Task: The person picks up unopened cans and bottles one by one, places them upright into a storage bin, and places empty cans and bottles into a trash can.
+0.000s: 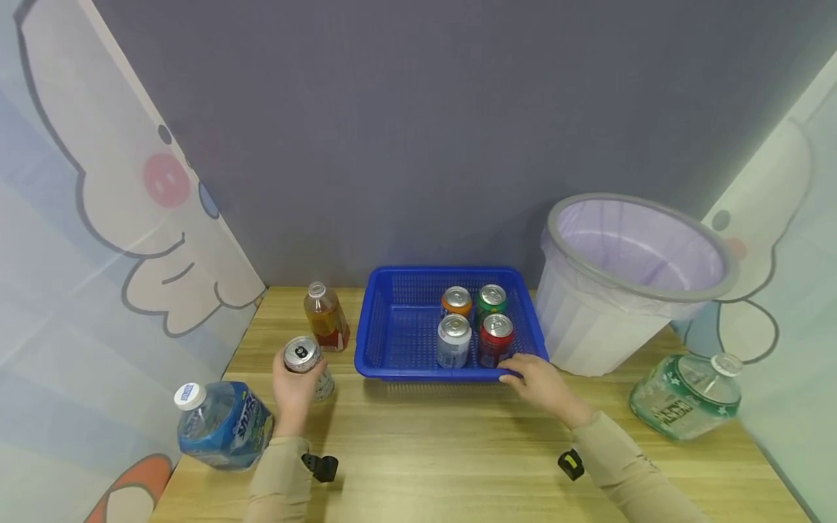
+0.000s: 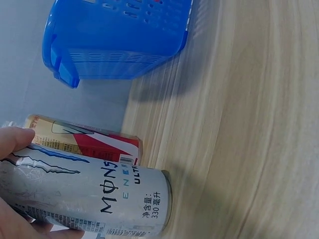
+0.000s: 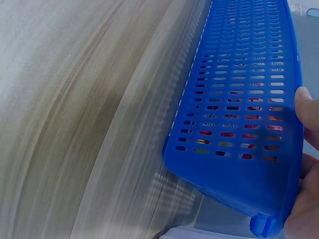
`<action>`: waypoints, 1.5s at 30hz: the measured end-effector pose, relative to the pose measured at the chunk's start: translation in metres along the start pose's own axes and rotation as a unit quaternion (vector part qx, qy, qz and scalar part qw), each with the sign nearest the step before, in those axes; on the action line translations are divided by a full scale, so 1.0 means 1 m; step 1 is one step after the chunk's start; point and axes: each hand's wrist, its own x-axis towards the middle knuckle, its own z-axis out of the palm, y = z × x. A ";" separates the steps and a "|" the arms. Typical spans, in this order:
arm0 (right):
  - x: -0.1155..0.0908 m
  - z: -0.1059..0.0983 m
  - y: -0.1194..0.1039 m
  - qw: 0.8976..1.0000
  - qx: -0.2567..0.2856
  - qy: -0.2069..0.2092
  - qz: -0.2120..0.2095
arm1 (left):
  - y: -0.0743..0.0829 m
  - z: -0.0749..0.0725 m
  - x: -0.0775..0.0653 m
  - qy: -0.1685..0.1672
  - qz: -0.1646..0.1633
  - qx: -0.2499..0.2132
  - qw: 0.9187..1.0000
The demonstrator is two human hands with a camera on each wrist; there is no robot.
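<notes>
In the head view my left hand (image 1: 294,385) is wrapped round a white Monster Energy can (image 2: 114,194), which stands upright left of the basket with its base close to the tabletop. Just behind that can is a bottle of amber drink (image 1: 327,319). My right hand (image 1: 539,385) grips the front rim of the blue plastic basket (image 1: 418,374) near its right corner, the thumb showing at the rim in the right wrist view. Grouped in the basket's right half are a silver-white can (image 1: 454,345), a red can (image 1: 495,341), an orange can (image 1: 455,301) and a green can (image 1: 490,301).
A large blue-labelled bottle (image 1: 225,425) with a white cap is by my left forearm. To the basket's right stands a lined white bin (image 1: 582,327), with a green-labelled bottle (image 1: 686,396) in front. A grey wall (image 1: 392,145) borders the wooden table (image 1: 445,450) behind.
</notes>
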 end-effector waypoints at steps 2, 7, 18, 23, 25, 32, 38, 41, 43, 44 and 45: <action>0.000 0.000 0.000 1.000 0.001 0.003 0.000 | 0.001 0.000 0.001 0.002 0.002 0.003 1.000; 0.000 -0.001 0.000 1.000 0.002 -0.004 0.006 | 0.002 0.001 0.002 0.004 0.006 0.004 1.000; 0.001 -0.001 0.000 1.000 0.007 -0.011 0.008 | 0.005 -0.001 0.002 -0.015 -0.002 -0.002 1.000; 0.001 -0.001 -0.001 1.000 0.010 -0.010 0.008 | 0.010 -0.001 0.002 -0.024 -0.005 0.001 1.000; 0.001 -0.001 -0.001 1.000 0.010 -0.008 0.006 | 0.012 -0.001 0.002 -0.025 -0.006 0.001 1.000; 0.000 -0.001 0.000 1.000 0.005 -0.002 0.001 | 0.020 0.000 -0.002 -0.027 0.011 0.007 1.000; 0.000 -0.001 -0.001 1.000 0.007 -0.006 0.005 | 0.030 -0.002 -0.004 -0.036 0.037 0.004 0.999; 0.000 -0.001 -0.001 1.000 0.007 -0.006 0.006 | 0.038 -0.004 -0.005 -0.039 0.044 0.004 0.998; 0.001 -0.001 -0.001 1.000 0.005 -0.004 0.004 | 0.044 -0.004 -0.006 -0.039 0.050 0.004 0.998; 0.001 -0.001 -0.001 1.000 0.004 -0.002 0.004 | 0.048 -0.005 -0.007 -0.041 0.053 0.002 0.998; 0.001 -0.001 -0.001 1.000 0.003 -0.001 0.004 | 0.050 -0.005 -0.007 -0.043 0.056 0.000 0.997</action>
